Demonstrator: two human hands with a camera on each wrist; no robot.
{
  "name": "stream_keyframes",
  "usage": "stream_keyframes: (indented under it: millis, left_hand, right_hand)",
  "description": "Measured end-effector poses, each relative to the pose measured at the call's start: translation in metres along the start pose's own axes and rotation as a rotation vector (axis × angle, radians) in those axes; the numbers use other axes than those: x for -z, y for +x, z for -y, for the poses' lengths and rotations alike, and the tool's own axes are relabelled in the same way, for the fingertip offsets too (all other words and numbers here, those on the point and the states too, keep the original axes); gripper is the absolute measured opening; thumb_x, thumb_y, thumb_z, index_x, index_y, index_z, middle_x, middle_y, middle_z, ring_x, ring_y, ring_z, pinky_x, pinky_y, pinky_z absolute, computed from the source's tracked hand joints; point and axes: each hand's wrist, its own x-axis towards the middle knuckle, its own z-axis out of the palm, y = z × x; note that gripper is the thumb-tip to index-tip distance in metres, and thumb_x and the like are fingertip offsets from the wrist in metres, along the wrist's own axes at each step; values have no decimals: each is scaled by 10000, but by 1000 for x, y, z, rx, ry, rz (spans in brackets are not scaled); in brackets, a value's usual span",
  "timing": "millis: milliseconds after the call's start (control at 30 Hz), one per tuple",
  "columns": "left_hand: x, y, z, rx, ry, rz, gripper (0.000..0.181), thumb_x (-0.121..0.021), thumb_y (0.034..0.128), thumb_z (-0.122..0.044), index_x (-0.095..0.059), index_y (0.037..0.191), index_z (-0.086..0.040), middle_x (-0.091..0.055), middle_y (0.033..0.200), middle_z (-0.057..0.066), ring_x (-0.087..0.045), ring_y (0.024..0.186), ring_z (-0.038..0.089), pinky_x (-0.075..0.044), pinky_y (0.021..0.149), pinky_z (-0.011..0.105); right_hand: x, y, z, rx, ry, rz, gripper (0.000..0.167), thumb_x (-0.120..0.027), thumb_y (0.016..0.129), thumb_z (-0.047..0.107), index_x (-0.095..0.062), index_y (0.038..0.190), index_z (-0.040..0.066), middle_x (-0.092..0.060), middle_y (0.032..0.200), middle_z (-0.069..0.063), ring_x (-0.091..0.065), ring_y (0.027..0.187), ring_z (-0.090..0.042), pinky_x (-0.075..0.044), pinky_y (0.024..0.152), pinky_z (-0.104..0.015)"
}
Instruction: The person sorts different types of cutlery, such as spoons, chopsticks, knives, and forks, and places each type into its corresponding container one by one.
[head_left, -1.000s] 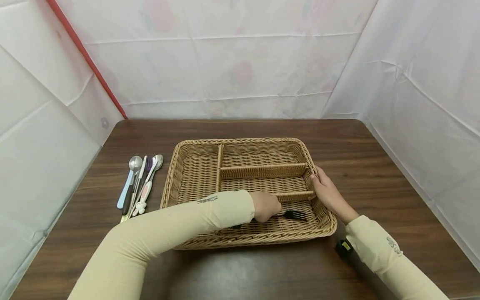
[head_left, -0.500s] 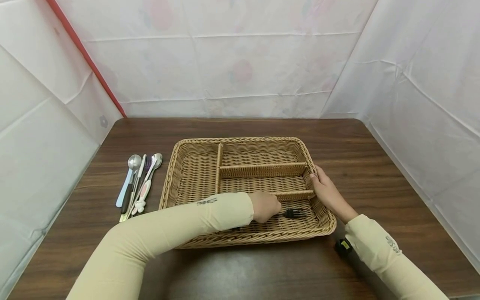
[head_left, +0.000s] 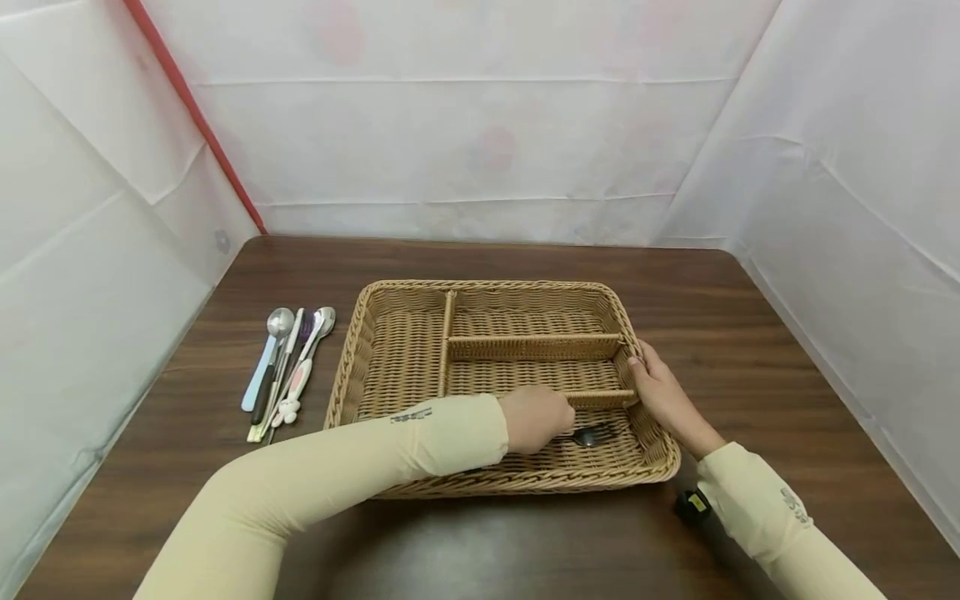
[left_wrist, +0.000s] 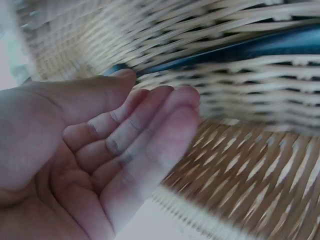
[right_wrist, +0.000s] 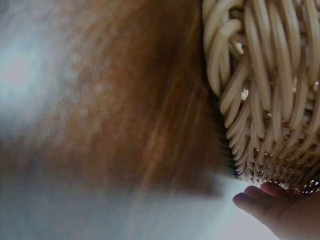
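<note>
My left hand (head_left: 536, 419) reaches down into the near compartment of a divided wicker basket (head_left: 408, 286). A dark fork (head_left: 592, 435) lies there, its head showing past my fingers. In the left wrist view the fork's dark handle (left_wrist: 220, 55) runs behind my thumb, along the woven wall. The thumb and loosely bent fingers of the left hand (left_wrist: 105, 130) stand apart with nothing between them. My right hand (head_left: 663, 396) grips the basket's right rim, thumb on the inner side. Only its fingers show in the right wrist view, beside the woven side (right_wrist: 270, 75).
Several spoons and other cutlery lie bunched on the brown table (head_left: 480, 542) left of the basket, including a rabbit-handled spoon (head_left: 296, 387) and a blue handle (head_left: 258, 375). A small black object with a yellow label (head_left: 692, 504) is beside my right sleeve. White sheeting surrounds the table.
The head view has shifted slightly. The fork's head has tilted, its tines showing less plainly than before. My left hand stays in the near compartment and my right hand stays on the rim.
</note>
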Motion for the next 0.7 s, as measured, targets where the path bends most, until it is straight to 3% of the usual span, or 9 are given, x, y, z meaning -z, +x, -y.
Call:
stream_keyframes:
  millis: [67, 167, 300, 433, 533, 700]
  left_hand:
    - [12, -9, 2, 12, -53, -73, 125, -637, 877, -4, -657, 842, -122, -628, 809, -32, -509, 648, 62, -464, 593, 153]
    - [29, -31, 13, 57, -210, -176, 173, -604, 846, 64, -630, 767, -87, -599, 710, -13, -516, 584, 81, -454, 545, 143]
    - [35, -70, 44, 151, -413, -321, 192, -584, 854, 53, -608, 704, -65, -551, 607, -8, -484, 496, 93, -441, 492, 168]
    - [25, -114, 88, 324, -449, -418, 50, -629, 856, 7, -664, 821, -2, -642, 717, 57, -553, 558, 108, -500, 562, 225]
    - [15, -150, 124, 472, -394, -468, 62, -657, 841, -19, -690, 875, 21, -680, 796, 99, -598, 624, 147, -524, 614, 312]
    - [-18, -206, 170, 672, -343, -457, 85, -637, 838, -35, -683, 824, 35, -658, 746, 117, -606, 626, 235, -498, 596, 436]
  right_hand:
    - [3, -2, 0, 5, -12, -4, 525, -243, 1054, 218, -94, 1497, -20, -192, 1490, -322, -196, 1360, -471, -206, 1049, -621]
    - [7, -3, 0, 13, -31, -2, 527, -235, 1053, 216, -82, 1492, -31, -187, 1483, -335, -190, 1355, -484, -200, 1044, -630]
    - [5, -4, -1, 9, -33, 23, 532, -236, 1052, 216, -70, 1491, -35, -188, 1471, -351, -204, 1339, -507, -227, 1020, -651]
    - [1, -2, -1, 12, -32, 37, 536, -231, 1053, 225, -64, 1493, -31, -174, 1480, -347, -186, 1346, -506, -214, 1024, -652]
    - [0, 0, 0, 24, -29, 39, 540, -226, 1055, 235, -57, 1494, -30, -160, 1485, -345, -160, 1355, -502, -191, 1034, -650]
    - [-1, -2, 3, 23, -39, 43, 552, -225, 1056, 242, -35, 1494, -35, -139, 1487, -352, -135, 1358, -507, -181, 1035, -652]
